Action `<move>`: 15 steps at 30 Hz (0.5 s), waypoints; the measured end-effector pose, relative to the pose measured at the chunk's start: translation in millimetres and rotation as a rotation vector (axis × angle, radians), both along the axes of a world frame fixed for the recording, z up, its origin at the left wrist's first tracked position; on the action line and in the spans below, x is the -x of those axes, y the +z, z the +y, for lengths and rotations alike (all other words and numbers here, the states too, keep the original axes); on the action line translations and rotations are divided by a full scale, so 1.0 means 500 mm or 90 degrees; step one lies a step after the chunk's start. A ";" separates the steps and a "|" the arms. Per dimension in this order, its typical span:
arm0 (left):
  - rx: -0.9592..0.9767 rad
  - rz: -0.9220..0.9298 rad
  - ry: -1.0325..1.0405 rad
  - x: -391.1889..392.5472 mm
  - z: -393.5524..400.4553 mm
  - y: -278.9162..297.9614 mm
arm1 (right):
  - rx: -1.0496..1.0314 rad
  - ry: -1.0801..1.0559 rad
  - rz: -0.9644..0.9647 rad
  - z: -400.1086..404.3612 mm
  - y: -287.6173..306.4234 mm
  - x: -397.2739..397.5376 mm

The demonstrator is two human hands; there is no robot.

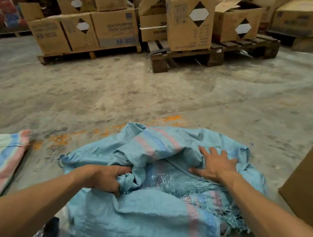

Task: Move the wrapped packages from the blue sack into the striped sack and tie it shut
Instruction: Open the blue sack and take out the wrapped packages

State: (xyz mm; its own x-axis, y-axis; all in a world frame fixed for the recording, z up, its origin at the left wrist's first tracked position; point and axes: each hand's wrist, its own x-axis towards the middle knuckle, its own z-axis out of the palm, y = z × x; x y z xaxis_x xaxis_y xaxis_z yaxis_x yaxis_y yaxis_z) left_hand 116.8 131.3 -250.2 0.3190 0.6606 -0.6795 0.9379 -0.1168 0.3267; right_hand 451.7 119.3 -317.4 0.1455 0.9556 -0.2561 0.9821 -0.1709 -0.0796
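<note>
Dim, soft and blurry, with wide-angle edge distortion

Dusty floor (156,89): sacks (137,207), pallets (212,55)

Two bare forearms enter from the bottom corners, no sleeves visible up to the frame edge. Left hand (107,178) and right hand (216,164) bare: no gloves, rings, watch or wristbands. Below the hands, dark fabric with white speckles, too cropped to identify.
</note>
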 end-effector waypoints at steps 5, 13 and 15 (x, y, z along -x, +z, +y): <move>-0.002 -0.093 0.150 -0.026 -0.025 0.022 | -0.135 -0.002 0.063 -0.019 0.030 -0.038; -0.186 -0.162 0.367 -0.059 -0.026 0.002 | -0.038 0.282 0.270 -0.117 0.100 0.101; -0.186 -0.167 0.430 -0.060 -0.032 -0.005 | 0.075 0.364 0.144 -0.149 0.078 0.118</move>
